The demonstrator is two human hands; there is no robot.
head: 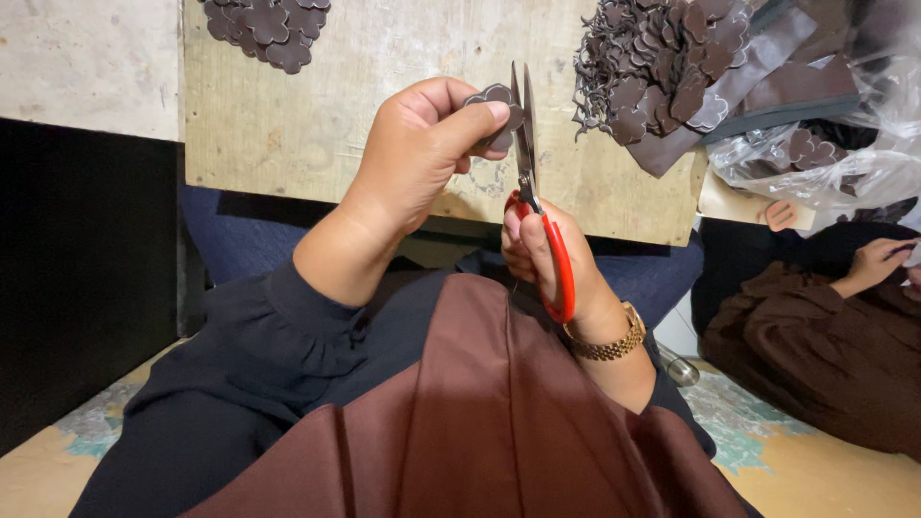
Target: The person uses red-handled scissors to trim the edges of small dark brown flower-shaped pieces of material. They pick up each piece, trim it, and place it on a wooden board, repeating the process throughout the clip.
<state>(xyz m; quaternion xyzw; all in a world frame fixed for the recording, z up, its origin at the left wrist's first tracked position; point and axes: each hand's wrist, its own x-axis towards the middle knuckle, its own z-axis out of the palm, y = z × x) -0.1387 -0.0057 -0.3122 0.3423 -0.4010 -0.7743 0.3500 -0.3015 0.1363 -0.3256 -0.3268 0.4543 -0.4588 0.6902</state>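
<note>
Centre frame: left hand (417, 158) fingers pinch dark scalloped cutout (492, 99) closed; thin, light, pliable, so grip near the cut edge. Right hand (542, 251) is curled through red-handled scissors (530, 182), blades nearly shut beside it.

Scissors (526, 144): bright steel blades, smooth with a dull gleam; handles coated in glossy red plastic.
Flower-shaped piece (491, 98) pinched in the left hand's fingers (470, 120): dark brown, matt, leather-like sheet.
Cut pieces (267, 24) and the heap of trimmings (652, 58): same brown matt sheet, paler on the underside.
Tabletop (317, 125): raw pale wood board, rough, scuffed and unvarnished.
Bag (863, 153): thin clear plastic, crinkled and shiny.
Bracelet (606, 343): gold-toned metal links, polished.
Sleeve (278, 336): dark navy cloth, matt.
Lap cloth (480, 432): brown woven fabric, smooth with a faint sheen.
Floor (815, 460): worn printed sheet, dull finish.
</note>
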